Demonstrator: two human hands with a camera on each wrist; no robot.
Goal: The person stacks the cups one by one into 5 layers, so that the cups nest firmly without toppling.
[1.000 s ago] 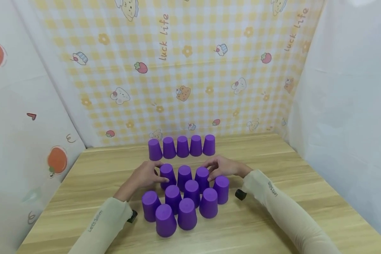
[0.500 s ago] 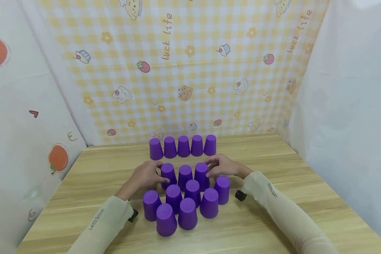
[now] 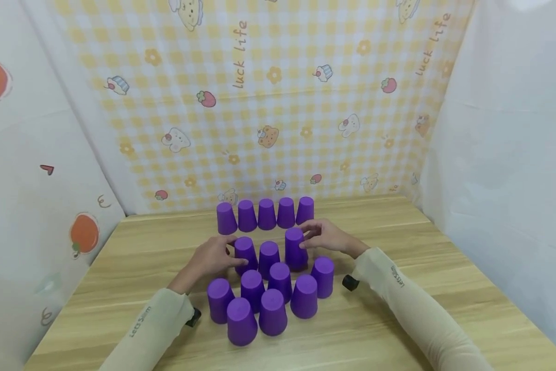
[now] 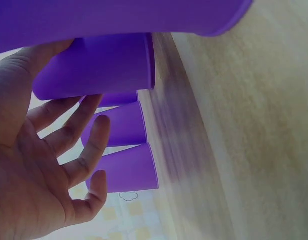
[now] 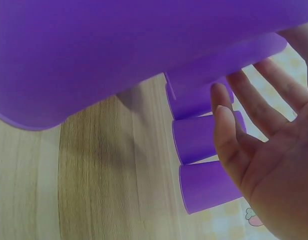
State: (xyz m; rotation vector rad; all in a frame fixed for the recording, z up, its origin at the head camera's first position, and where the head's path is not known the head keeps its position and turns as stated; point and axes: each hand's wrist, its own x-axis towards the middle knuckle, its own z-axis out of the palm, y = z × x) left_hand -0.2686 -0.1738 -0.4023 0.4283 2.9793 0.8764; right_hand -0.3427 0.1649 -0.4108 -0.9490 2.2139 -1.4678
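Purple cups stand upside down on the wooden table [image 3: 384,314]. My left hand [image 3: 211,257] pinches the left cup [image 3: 244,251] of the middle group between thumb and fingers. In the left wrist view, that held cup [image 4: 101,67] has its rim right by the tabletop, and the other fingers spread below it. My right hand [image 3: 327,238] pinches the group's right cup [image 3: 294,247], which is raised above its neighbours. In the right wrist view, the raised cup [image 5: 234,60] is partly hidden by a large nearer cup [image 5: 118,45]. Between the hands stands another cup [image 3: 269,260].
A row of several cups [image 3: 266,215] lines the back of the table. Nearer stand more cups [image 3: 273,312], with one cup [image 3: 323,277] close under my right wrist. A checked cloth [image 3: 287,103] hangs behind, and pale cloths [image 3: 500,154] flank the table.
My right hand has lifted its cup up and slightly away from me. The left hand's cup has risen very slightly. The other cups stay where they were.
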